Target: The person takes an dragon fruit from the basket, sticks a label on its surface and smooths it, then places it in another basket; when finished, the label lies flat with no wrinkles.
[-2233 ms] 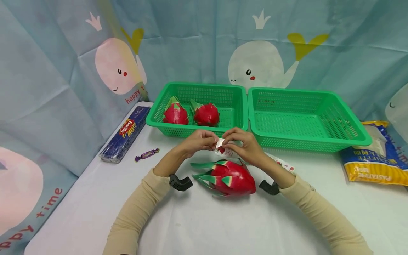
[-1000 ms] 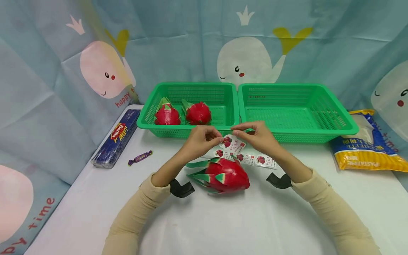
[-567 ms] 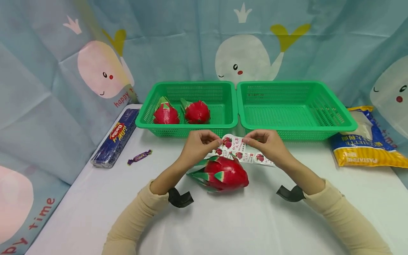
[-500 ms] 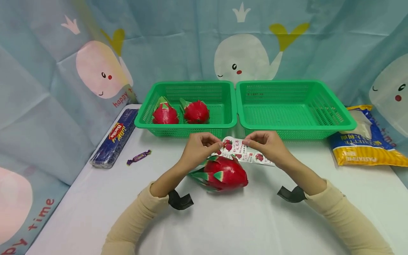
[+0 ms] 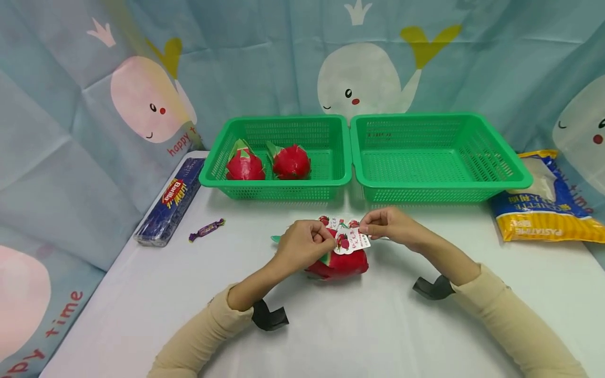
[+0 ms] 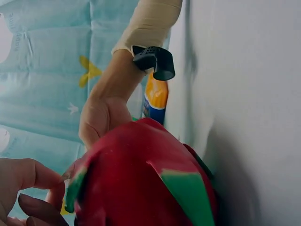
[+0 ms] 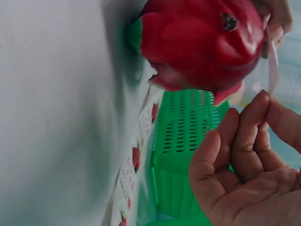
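A white sticker [image 5: 348,240] printed with a red dragon fruit and characters is stretched between both hands. My left hand [image 5: 304,245] pinches its left end and my right hand [image 5: 389,227] pinches its right end. Below it lies a red dragon fruit [image 5: 337,265] with green-tipped scales, partly covered by the sticker and the left hand. In the right wrist view the sticker [image 7: 273,61] is seen edge-on, close beside the fruit's skin. A strip of similar stickers [image 7: 134,160] lies on the table behind the fruit.
Two green baskets stand at the back; the left basket [image 5: 279,184] holds two dragon fruits [image 5: 246,167], the right basket [image 5: 439,184] holds nothing visible. A blue spaghetti pack [image 5: 172,202] and a purple wrapped candy [image 5: 207,229] lie left. A blue-yellow pasta bag [image 5: 543,210] lies right.
The sticker was turned and spread between both hands, then brought toward me and down over the dragon fruit. The fruit, baskets and packs stay in place; the head view has shifted slightly.
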A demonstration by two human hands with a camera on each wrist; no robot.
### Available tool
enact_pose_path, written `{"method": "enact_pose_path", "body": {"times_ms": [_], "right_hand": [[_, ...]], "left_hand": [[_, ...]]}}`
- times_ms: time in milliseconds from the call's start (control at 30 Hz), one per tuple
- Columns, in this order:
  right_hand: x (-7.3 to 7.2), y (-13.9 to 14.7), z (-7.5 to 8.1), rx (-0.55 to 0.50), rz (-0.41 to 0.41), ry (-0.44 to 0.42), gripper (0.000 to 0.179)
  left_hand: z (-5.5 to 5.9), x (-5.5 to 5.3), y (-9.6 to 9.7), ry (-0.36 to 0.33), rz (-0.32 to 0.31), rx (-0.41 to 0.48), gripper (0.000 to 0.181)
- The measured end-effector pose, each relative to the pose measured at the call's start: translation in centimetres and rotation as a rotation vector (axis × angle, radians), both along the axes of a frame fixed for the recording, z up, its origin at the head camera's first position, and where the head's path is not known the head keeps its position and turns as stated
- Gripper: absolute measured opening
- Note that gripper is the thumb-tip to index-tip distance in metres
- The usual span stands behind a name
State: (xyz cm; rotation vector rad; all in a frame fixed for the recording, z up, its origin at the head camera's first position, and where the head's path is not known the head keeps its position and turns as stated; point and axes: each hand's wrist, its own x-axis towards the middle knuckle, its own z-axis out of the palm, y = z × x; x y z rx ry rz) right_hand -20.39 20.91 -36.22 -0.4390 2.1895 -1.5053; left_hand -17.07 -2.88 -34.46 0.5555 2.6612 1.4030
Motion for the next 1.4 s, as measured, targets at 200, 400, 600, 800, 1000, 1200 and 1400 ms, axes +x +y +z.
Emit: {"method": "enact_pose_path", "body": {"times_ms": [200, 400, 600, 800, 1000, 1200, 1400], "right_hand": [[-0.4, -0.3, -1.0, 0.007, 0.042, -0.034, 0.019], [-0.3, -1.0, -1.6, -0.023, 0.035, -0.124, 0.011], [-0.3, -1.4, -1.9, -0.052, 0.035, -0.146, 0.01], [-0.1, -1.4, -2.4, -0.028, 0.011, -0.12, 0.014], [1.2, -0.7, -2.2, -0.087, -0.147, 0.051, 0.02], [2.8, -2.0, -2.3, -0.188, -0.122, 0.052, 0.031], [2.8, -1.7, -3.6, -0.223, -0.054, -0.028, 0.015]], "left_hand": [[-0.1, -0.1, 0.0, 0.041, 0.016, -0.108, 0.014], [0.0, -0.1, 0.1, 0.096, 0.013, -0.187, 0.017], [0.2, -0.5, 0.4, 0.186, 0.036, -0.295, 0.024], [0.0, -0.8, 0.2, 0.317, 0.085, -0.333, 0.026], [-0.9, -0.1, -0.2, 0.529, 0.071, -0.189, 0.005], [-2.3, 0.7, 0.3, 0.51, -0.005, -0.188, 0.028], [-3.5, 1.4, 0.1, 0.558, -0.031, -0.175, 0.035]]}}
